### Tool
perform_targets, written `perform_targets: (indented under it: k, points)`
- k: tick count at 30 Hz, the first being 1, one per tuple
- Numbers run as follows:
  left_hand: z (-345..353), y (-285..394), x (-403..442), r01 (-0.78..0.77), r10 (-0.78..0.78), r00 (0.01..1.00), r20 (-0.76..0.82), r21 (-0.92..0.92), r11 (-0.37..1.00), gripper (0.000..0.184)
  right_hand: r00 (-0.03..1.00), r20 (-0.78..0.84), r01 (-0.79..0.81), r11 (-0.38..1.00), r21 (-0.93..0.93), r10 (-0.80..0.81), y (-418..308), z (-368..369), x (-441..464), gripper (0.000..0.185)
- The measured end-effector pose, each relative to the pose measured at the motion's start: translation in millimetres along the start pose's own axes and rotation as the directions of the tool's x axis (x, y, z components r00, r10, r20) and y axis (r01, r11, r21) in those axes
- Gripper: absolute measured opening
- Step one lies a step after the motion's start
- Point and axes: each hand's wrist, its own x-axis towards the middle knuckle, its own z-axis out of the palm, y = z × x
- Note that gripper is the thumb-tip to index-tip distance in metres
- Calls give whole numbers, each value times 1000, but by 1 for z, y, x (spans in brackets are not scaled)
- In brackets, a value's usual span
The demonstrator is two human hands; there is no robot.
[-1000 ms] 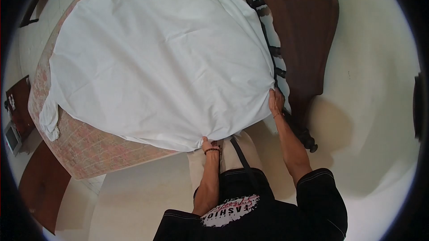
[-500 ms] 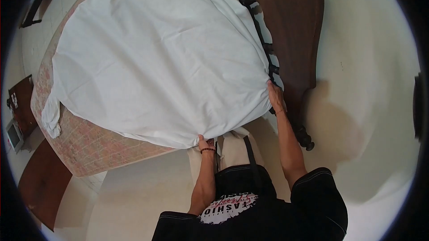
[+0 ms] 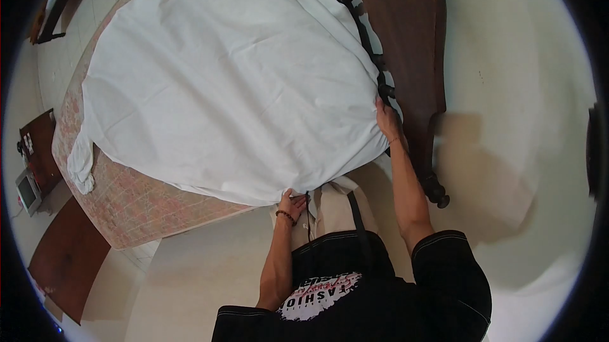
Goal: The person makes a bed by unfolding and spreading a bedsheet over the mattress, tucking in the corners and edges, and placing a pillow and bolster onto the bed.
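Note:
A white sheet [image 3: 228, 82] covers most of the mattress [image 3: 139, 196], which has a faded floral pattern. My left hand [image 3: 290, 203], with a beaded bracelet on the wrist, is at the sheet's near edge in front of my legs, its thumb and fingers closed on the fabric. Farther right, my right hand [image 3: 388, 120] is at the sheet's corner beside the headboard, closed on the cloth; its fingertips are partly hidden. A bunched end of the sheet [image 3: 80, 161] hangs over the mattress's left side.
The dark wooden headboard [image 3: 406, 31] with turned spindles runs along the right, ending in a post [image 3: 436, 193]. A pale wall [image 3: 507, 120] stands beyond it. At the left are a small television [image 3: 28, 191] and brown wooden furniture [image 3: 70, 259].
My right hand has moved slightly up and left along the headboard side. My left hand has shifted a little left, its fingers spreading somewhat. The view has shifted slightly.

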Motion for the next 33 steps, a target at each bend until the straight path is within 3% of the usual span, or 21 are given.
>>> perform_targets:
  k: [2, 3, 6, 8, 9, 11, 14, 17, 19, 20, 21, 22, 23, 24, 25, 26, 27, 29, 30, 31, 33]
  points:
    - [4, 6, -11, -7, 8, 1000, -8, 101, 995, 56, 976, -176, 94, 973, -212, -132, 9, 5, -5, 61]
    - [4, 9, -14, 5, -6, 1000, 12, 122, 993, 55, 975, -178, 92, 973, -212, -131, 11, 5, -6, 61]
    - [-4, 6, -9, -3, -3, 999, 39, 152, 988, 54, 983, -179, 8, 975, -223, -49, -2, -4, -18, 59]
    - [-2, 5, -9, -21, 15, 999, 44, 158, 987, 53, 993, -46, -117, 972, -205, 110, -14, -9, -16, 60]
    - [-1, 4, -7, -21, 18, 1000, 23, 169, 985, 52, 993, -48, -116, 972, -206, 109, -13, -6, -14, 60]
    - [6, 1, -5, -18, 18, 1000, 4, 174, 985, 52, 983, -79, -143, 958, 250, 167, -9, 4, -9, 60]
    - [7, -3, 0, -40, 36, 999, 32, 135, 990, 48, 978, -133, -126, 967, 223, 158, -24, 4, -20, 62]
    - [-5, -7, 13, -50, 46, 997, 65, 66, 997, 44, 967, -214, -99, 978, 184, 138, -46, -1, -37, 65]
    - [-19, -2, 22, -195, 193, 980, -49, -47, 980, 45, 984, -149, -67, 981, 183, 96, -12, 7, -11, 64]
    - [-28, 7, 27, -142, 95, 979, -179, -273, 952, 44, 995, -85, -42, 982, 183, 58, 9, 12, 6, 63]
    - [-23, 17, 15, -156, 104, 978, -183, -298, 942, 44, 986, -105, 151, 964, 220, -131, 29, 16, 14, 61]
    - [-14, 29, -11, -301, 220, 887, -405, -148, 942, 41, 941, -124, 336, 907, 254, -314, 44, 22, 12, 60]
    - [-14, 40, -29, -395, 335, 734, -591, 29, 918, 37, 939, -179, 319, 938, 137, -293, 37, 25, -7, 56]
    - [-26, 46, -27, -408, 327, 728, -603, 1, 913, 37, 929, -243, 294, 956, 19, -281, 31, 26, -27, 53]
    - [-42, 52, -17, -489, 556, 469, -686, 323, 810, 37, 907, -282, 304, 950, -75, -313, 28, 35, -39, 52]
    - [-49, 56, -19, -448, 743, 176, -645, 620, 645, 38, 880, -322, 311, 935, -168, -350, 27, 41, -50, 51]
    - [-54, 61, -20, -460, 725, 169, -668, 597, 657, 38, 874, -303, 338, 924, -179, -379, 26, 50, -62, 51]
    - [-59, 72, -31, -241, 878, 217, -426, 849, 471, 40, 773, -408, 368, 867, -336, -486, 29, 69, -82, 56]
    - [-77, 79, -15, -241, 887, 313, -341, 874, 421, 37, 765, -392, 393, 852, -346, -512, 27, 78, -93, 56]
    - [-82, 86, -17, -253, 881, 305, -361, 861, 440, 37, 763, -385, 357, 835, -418, -519, 21, 90, -109, 59]
    - [-89, 99, -20, -637, 850, 488, -196, 586, 501, 35, 750, -370, 341, 799, -496, -549, 10, 115, -137, 62]
